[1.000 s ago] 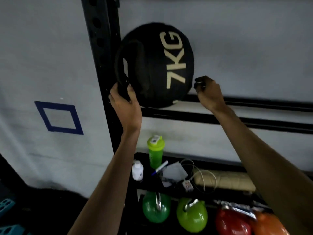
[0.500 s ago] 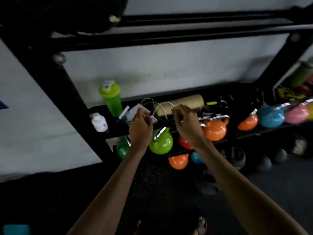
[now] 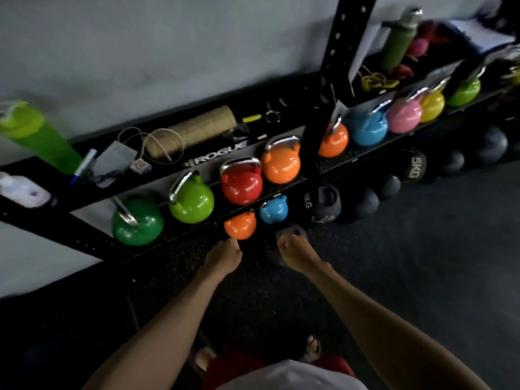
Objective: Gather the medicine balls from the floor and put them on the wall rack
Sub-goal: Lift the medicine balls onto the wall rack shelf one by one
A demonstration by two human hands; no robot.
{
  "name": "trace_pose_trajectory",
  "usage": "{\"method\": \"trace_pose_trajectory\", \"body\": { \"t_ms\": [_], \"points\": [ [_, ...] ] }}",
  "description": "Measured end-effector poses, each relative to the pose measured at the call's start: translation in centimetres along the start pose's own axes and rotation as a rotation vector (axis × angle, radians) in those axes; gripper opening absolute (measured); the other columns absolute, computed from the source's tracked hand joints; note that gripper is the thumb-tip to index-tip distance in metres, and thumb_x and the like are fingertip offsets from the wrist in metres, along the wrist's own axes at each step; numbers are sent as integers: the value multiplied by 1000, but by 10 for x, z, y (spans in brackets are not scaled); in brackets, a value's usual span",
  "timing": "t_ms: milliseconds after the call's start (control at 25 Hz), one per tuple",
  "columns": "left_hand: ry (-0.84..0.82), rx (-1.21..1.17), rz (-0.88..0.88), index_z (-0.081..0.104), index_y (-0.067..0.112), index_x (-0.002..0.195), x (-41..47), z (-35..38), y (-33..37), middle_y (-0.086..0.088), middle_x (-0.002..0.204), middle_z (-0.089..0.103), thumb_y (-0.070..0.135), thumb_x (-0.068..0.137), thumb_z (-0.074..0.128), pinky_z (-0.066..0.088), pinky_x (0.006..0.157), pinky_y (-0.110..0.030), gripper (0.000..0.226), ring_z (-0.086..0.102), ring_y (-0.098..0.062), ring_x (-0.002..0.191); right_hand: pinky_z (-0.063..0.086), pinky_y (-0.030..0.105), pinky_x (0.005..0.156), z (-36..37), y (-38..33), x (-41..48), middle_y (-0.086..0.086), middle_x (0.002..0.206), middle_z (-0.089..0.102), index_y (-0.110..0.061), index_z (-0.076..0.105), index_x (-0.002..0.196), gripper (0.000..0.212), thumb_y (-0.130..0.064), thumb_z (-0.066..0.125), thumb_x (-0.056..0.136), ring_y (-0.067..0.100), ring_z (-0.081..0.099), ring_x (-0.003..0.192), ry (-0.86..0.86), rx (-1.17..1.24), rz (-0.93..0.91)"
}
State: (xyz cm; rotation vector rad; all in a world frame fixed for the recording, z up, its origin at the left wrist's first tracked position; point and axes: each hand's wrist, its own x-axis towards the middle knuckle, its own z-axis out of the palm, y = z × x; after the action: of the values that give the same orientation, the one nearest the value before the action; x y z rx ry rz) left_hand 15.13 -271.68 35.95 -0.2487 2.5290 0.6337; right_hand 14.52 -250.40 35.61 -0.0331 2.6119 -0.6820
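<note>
Several black medicine balls lie on the dark floor under the low rack shelf: one marked 5KG (image 3: 413,168), a half-hidden one with a KG mark (image 3: 307,200), and plain round ones (image 3: 366,203) further right (image 3: 453,162). My left hand (image 3: 225,256) and my right hand (image 3: 295,253) reach forward and down, fingers curled in, holding nothing. Both hover above the floor in front of the shelf, short of the balls. A grey rounded object (image 3: 292,229) sits just beyond my right hand, partly hidden.
Coloured kettlebells fill the low rack shelf (image 3: 281,190): green (image 3: 191,202), red (image 3: 241,185), orange (image 3: 280,166). Small orange (image 3: 240,224) and blue (image 3: 273,210) kettlebells stand on the floor below. A black upright (image 3: 334,80) crosses the shelf. A green shaker bottle (image 3: 42,139) stands at left.
The view dropped from the 7KG ball on the upper rack to the floor. Both hands left that ball and came down empty toward the floor by the small kettlebells.
</note>
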Motion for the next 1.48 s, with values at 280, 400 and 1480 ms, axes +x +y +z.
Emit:
{"method": "trace_pose_trajectory", "body": {
  "t_ms": [280, 400, 1480],
  "points": [
    [-229, 23, -61, 63, 13, 105, 10, 106, 86, -14, 116, 67, 23, 95, 46, 50, 90, -39, 22, 64, -34, 109, 53, 44, 75, -10, 128, 1, 16, 105, 69, -9, 61, 105, 25, -22, 40, 101, 34, 66, 92, -228, 43, 150],
    [-251, 44, -50, 62, 10, 107, 33, 130, 100, -17, 116, 67, 24, 96, 46, 51, 89, -42, 23, 63, -36, 109, 52, 44, 75, -9, 150, 21, 16, 106, 67, -6, 60, 109, 25, -18, 39, 102, 34, 65, 92, -288, 52, 158],
    [23, -1716, -992, 30, 26, 153, 362, 480, -3, -8, 159, 32, 53, 96, 47, 29, 118, -54, 65, 34, -30, 145, 34, 42, 111, 292, 329, 369, 19, 143, 46, -6, 37, 144, 64, -25, 66, 91, 34, 42, 133, -448, -634, -228]
  ]
}}
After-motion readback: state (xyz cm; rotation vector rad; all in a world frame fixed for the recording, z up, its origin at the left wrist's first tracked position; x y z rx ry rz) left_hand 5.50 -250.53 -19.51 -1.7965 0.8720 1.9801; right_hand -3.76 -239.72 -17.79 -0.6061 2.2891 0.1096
